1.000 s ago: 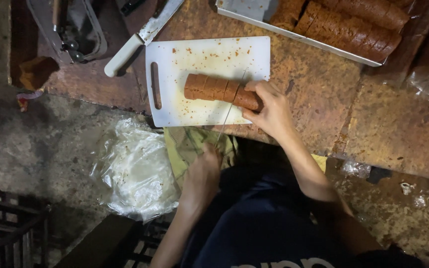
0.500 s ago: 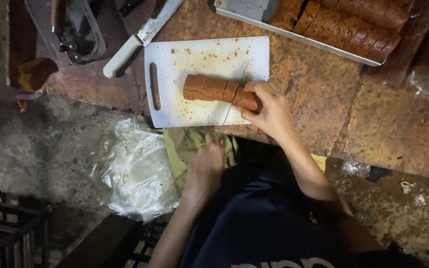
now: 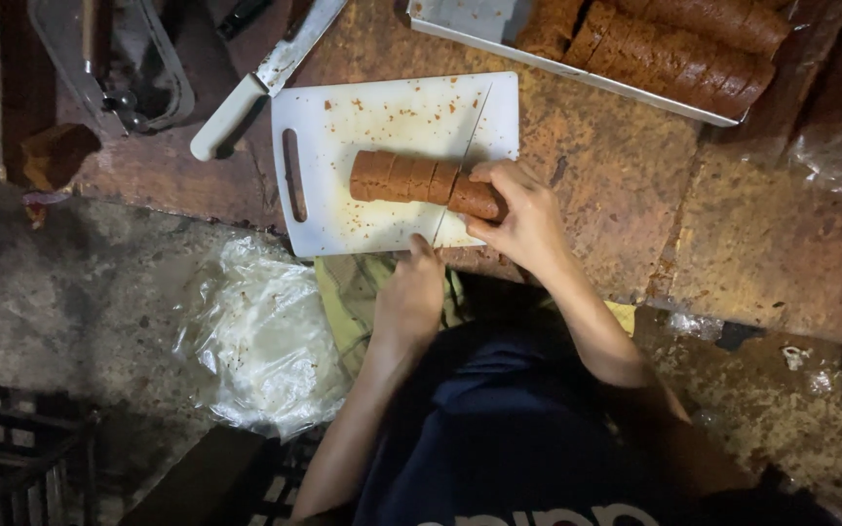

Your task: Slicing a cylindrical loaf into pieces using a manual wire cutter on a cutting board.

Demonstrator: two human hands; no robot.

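Slicing is in hand on a white cutting board (image 3: 382, 127) lying on the worn brown surface (image 3: 626, 195). A brown log-shaped roll (image 3: 411, 178), already scored into rounds along most of its length, lies across the middle of the board. Its near end is pinched by the right hand (image 3: 523, 219), the grip closed on the roll. A thin blade or taut wire (image 3: 465, 156) is drawn across the roll just beside those fingers; it is held from the board's near edge by the left hand (image 3: 411, 292), whose grip is closed on its end, though the handle itself cannot be made out.

A cut fingertip is judged the main risk, since the cutting line runs almost touching the right fingers. The roll could also turn under pressure, or crumble, as crumbs already strewn over the board suggest.

A metal tray (image 3: 460, 24) at the far edge holds more brown rolls (image 3: 694, 54), sliced and packed side by side. A clear plastic container (image 3: 163, 78) at the far left holds small tools, not clearly told. A white-handled knife (image 3: 246, 97) lies unused beside the board.
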